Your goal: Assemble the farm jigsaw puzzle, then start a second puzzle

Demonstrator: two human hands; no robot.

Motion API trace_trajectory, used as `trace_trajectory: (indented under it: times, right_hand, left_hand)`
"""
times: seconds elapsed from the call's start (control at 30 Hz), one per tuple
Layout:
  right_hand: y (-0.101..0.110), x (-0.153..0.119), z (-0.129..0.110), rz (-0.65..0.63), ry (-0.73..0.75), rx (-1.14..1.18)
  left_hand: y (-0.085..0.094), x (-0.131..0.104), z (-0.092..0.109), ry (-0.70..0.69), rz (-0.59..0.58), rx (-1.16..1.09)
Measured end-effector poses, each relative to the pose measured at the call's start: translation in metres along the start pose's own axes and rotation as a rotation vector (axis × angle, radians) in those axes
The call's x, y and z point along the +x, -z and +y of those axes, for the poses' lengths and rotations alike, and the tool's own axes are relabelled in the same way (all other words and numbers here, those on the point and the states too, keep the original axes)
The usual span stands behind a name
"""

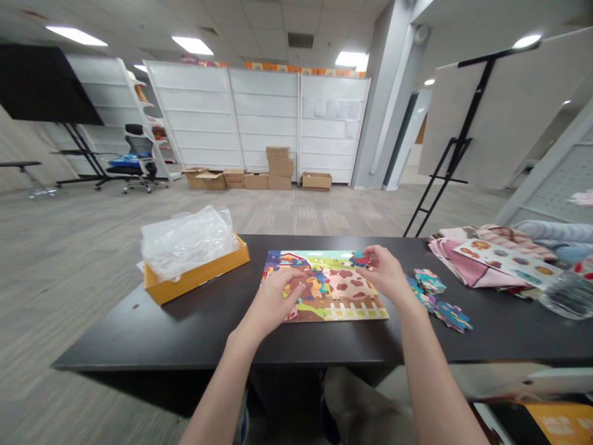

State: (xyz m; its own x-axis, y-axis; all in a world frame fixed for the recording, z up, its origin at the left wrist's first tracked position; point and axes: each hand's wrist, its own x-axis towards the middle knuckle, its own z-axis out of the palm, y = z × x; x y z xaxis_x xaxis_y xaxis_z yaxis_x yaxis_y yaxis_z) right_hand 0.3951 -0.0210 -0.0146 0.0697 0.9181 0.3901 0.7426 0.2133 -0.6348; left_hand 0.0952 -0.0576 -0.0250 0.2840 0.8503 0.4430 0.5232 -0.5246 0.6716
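Note:
A colourful farm picture puzzle [343,308] with a spotted cow and a white fence lies flat on the black table. My left hand [277,298] rests over the puzzle's left part, fingers apart, with nothing visible in it. At the upper right of the picture, my right hand [385,272] pinches a teal and red puzzle piece [360,258] between thumb and fingers. Just right of that hand, loose puzzle pieces [451,315] lie in a small heap.
A yellow box [199,278] holding clear plastic wrap [189,238] stands on the table [185,337] at the left. At the right are folded cloths [463,262], a sticker sheet [509,262] and a clear plastic item [569,296].

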Motion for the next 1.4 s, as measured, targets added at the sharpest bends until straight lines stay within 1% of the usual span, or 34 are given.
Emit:
trace_trajectory:
  times: [0.07, 0.13, 0.2, 0.3, 0.37, 0.43, 0.5, 0.6, 0.67, 0.73, 0.8, 0.9, 0.97, 1.03, 1.13, 1.2, 1.3, 1.4]
  right_hand:
    - [-0.01, -0.004, -0.025, -0.102, 0.053, 0.265]
    - [-0.024, -0.009, -0.048, -0.205, 0.081, 0.445]
    - [-0.039, -0.014, -0.068, -0.229, 0.145, 0.512]
    - [-0.056, -0.021, -0.091, -0.225, 0.246, 0.529]
    - [-0.063, -0.025, -0.101, -0.269, 0.271, 0.538]
    - [-0.066, -0.027, -0.108, -0.319, 0.25, 0.574]
    - [-0.066, -0.027, -0.111, -0.315, 0.205, 0.598]
    - [-0.067, -0.025, -0.111, -0.231, 0.177, 0.568]
    - [-0.069, -0.025, -0.111, -0.265, 0.179, 0.579]
    - [-0.074, -0.026, -0.112, -0.363, 0.162, 0.634]
    - [-0.081, -0.027, -0.115, -0.411, 0.129, 0.695]
    - [-0.091, -0.03, -0.121, -0.377, 0.046, 0.791]
    - [-0.098, -0.032, -0.124, -0.363, -0.009, 0.855]
    - [-0.102, -0.033, -0.125, -0.384, -0.016, 0.874]
    - [-0.103, -0.034, -0.121, -0.407, 0.054, 0.765]
    - [-0.098, -0.034, -0.115, -0.387, 0.083, 0.652]
    - [-0.088, -0.032, -0.107, -0.37, 0.108, 0.533]
    - [-0.081, -0.033, -0.105, -0.415, 0.138, 0.482]
  left_hand:
    - [-0.001, 0.002, 0.004, 0.086, 0.009, -0.169]
    - [-0.002, 0.004, 0.007, 0.181, 0.012, -0.358]
    - [-0.002, 0.005, 0.009, 0.261, 0.024, -0.515]
    - [0.002, 0.005, 0.01, 0.336, 0.049, -0.653]
    - [0.006, 0.004, 0.008, 0.357, 0.081, -0.684]
    - [0.011, 0.002, 0.006, 0.358, 0.118, -0.663]
    - [0.018, 0.001, 0.002, 0.337, 0.126, -0.607]
    - [0.025, 0.0, -0.002, 0.261, 0.094, -0.525]
    - [0.027, -0.001, -0.004, 0.216, 0.075, -0.491]
    - [0.028, -0.002, -0.004, 0.199, 0.078, -0.482]
    - [0.028, -0.004, -0.002, 0.229, 0.124, -0.509]
    - [0.032, -0.005, -0.001, 0.307, 0.211, -0.59]
    - [0.037, -0.006, -0.003, 0.339, 0.215, -0.612]
    - [0.043, -0.007, -0.01, 0.353, 0.203, -0.582]
    - [0.055, -0.009, -0.026, 0.365, 0.24, -0.466]
    - [0.06, -0.012, -0.038, 0.395, 0.244, -0.375]
    - [0.063, -0.016, -0.051, 0.458, 0.15, -0.295]
    - [0.061, -0.018, -0.056, 0.485, 0.075, -0.209]
